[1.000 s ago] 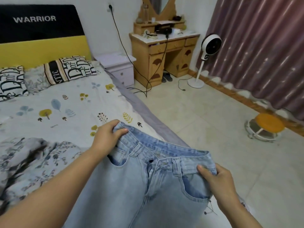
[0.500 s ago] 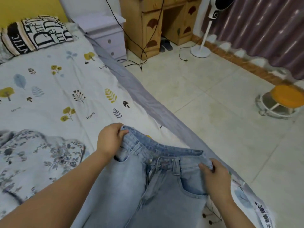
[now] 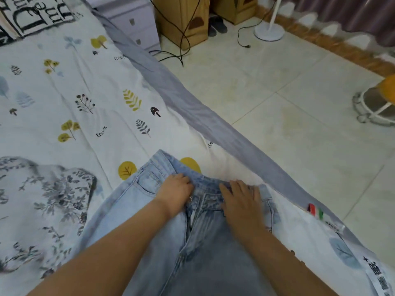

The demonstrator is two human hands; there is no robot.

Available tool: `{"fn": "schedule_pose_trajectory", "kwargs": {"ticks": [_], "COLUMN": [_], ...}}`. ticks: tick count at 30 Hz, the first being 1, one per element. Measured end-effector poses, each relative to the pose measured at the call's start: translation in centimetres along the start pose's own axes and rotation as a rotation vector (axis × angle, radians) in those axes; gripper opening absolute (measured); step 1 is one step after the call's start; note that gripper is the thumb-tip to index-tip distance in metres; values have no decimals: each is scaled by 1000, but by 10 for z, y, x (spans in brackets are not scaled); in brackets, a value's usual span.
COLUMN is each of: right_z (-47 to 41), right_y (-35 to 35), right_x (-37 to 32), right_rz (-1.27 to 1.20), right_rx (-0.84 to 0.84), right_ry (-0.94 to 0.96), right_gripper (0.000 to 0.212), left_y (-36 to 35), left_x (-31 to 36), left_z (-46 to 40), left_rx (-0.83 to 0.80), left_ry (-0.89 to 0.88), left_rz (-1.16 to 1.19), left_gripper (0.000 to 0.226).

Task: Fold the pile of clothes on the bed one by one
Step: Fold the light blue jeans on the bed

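Light blue jeans lie front-up on the bed's printed sheet, waistband pointing away from me, near the bed's right edge. Both hands sit close together at the middle of the waistband, either side of the open fly. My left hand has its fingers curled into the waistband beside the button. My right hand lies on the waistband's right half with fingers stretched flat. The jeans' legs run down out of the frame under my forearms.
A grey floral garment lies crumpled on the bed to the left of the jeans. A lettered pillow is at the top left. Beyond the bed's edge are a nightstand, cables, a fan base and an orange stool.
The jeans went from being held up by the waistband's two ends to lying flat on the bed. Both hands slid inward to the fly. My view tilted further down.
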State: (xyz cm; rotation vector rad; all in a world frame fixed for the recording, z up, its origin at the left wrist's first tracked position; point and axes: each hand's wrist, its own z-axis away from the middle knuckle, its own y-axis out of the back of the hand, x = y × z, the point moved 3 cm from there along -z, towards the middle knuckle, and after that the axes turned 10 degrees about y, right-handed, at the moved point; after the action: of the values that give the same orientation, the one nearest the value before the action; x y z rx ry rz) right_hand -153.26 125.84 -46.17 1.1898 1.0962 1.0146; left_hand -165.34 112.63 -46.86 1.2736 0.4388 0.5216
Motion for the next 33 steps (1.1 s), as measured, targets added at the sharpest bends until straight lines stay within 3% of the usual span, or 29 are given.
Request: {"fn": "schedule_pose_trajectory", "kwargs": {"ticks": [2,4,7,11,12,14,16,19,20,22,24,28,31,33], "right_z": [-5,-12,-23,-40,-45,-52,-51,-51,-53,-56,-64,-82,-81,-70], "right_y": [-2,0,12,29,33,29,11,-3,-5,-6,-1,14,9,2], "right_x": [-3,-3,-6,-14,-16,-20,-23,-30,-31,-34,-34,-29,-34,-56], "right_rz": [-1,-22,-61,-196,-180,-134,-128,-128,-136,-145,-143,-87,-17,-10], "right_rx": [-132,-212,-25,294,305,80,-155,-245,-250,-265,-196,-11,-32,-42], "right_ry": [-37,-75,-23,-51,-48,-53,-28,-16,-26,-62,-79,-167,-192,-111], "right_gripper": [54,35,23,20,17,22,41,55,56,51,38,38,49,66], "left_y": [-5,2,8,20,19,17,10,-3,-7,-15,-19,3,4,-11], "left_x": [-4,-2,-1,-2,-3,-10,-26,-54,-65,-83,-94,-103,-95,-77], "left_z": [-7,-7,-12,-20,-20,-13,1,31,40,52,58,52,47,59], "left_rx": [24,13,-16,263,262,226,273,425,405,182,67,347,364,325], "left_ry": [12,30,69,210,250,407,528,679,778,951,949,908,901,842], "left_rz": [47,39,93,690,806,930,833,501,407,289,236,442,369,291], "left_gripper": [39,35,15,21,18,14,15,26,31,39,30,18,50,62]}}
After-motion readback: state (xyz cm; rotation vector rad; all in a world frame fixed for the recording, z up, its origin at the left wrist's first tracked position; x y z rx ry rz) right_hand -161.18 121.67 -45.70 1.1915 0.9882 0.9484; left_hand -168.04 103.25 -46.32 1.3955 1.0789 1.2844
